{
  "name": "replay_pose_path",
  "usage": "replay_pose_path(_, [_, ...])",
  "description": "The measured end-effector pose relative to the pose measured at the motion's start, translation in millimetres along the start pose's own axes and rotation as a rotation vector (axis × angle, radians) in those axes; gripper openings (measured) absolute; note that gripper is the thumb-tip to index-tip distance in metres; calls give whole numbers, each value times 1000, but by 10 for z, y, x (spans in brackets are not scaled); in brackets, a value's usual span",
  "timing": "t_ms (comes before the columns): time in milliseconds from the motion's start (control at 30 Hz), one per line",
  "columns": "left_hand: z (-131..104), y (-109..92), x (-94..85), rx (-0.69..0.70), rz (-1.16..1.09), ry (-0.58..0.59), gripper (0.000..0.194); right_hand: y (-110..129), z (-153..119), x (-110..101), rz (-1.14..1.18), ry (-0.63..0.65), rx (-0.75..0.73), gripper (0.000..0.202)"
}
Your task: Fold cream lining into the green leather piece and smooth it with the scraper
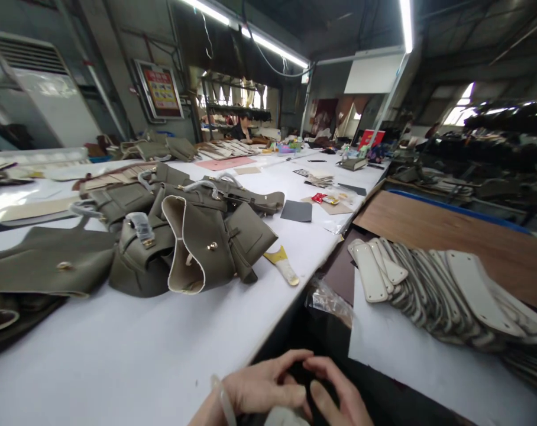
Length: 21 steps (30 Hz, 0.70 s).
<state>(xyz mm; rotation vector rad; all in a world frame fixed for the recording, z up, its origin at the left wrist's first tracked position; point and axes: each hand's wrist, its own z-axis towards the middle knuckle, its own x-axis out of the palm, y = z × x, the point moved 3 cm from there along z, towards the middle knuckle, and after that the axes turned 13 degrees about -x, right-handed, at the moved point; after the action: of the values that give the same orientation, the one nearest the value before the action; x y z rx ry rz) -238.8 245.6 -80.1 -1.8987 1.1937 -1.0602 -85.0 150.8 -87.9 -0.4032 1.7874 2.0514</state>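
Both hands low at the bottom edge, fingers curled in toward each other. Left hand (255, 387) and right hand (335, 393) pinch around one small pale piece (284, 417), mostly cut off by the edge; can't tell what it is or how firm the hold is. Fingertips nearly touching above it, dark gap between them.

Count on the white table (139, 355): heap of olive-grey leather bags (193, 236), roughly five or six, overlapping so exact count unclear. Grainy leather, cream raw edges, brass studs, some hardware wrapped in clear film. One flat olive flap (47, 263) at far left with one stud. One cream-and-yellow shaped tool (282, 265) just beside the heap. One dark grey square (296, 210) further back.

Right side: fanned stack of pale rounded-rectangle strips (437, 290), dozens, on a white sheet (406, 361), well apart from the hands. Brown board (450, 231) behind it. One crinkled clear plastic bag (328, 302) between table and strips.
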Motion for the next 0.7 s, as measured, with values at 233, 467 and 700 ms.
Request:
replay_pose_path(233, [-53,-180,51,-33,398,32,92,333,1930,-309,-698,105,-83,36])
replay_pose_path(467, [-35,-150,26,-181,377,55,101,175,2609,-118,-723,333,94,38])
replay_pose_path(700, [36,-58,21,-257,328,119,110,245,1266,-1001,-339,449,210,31])
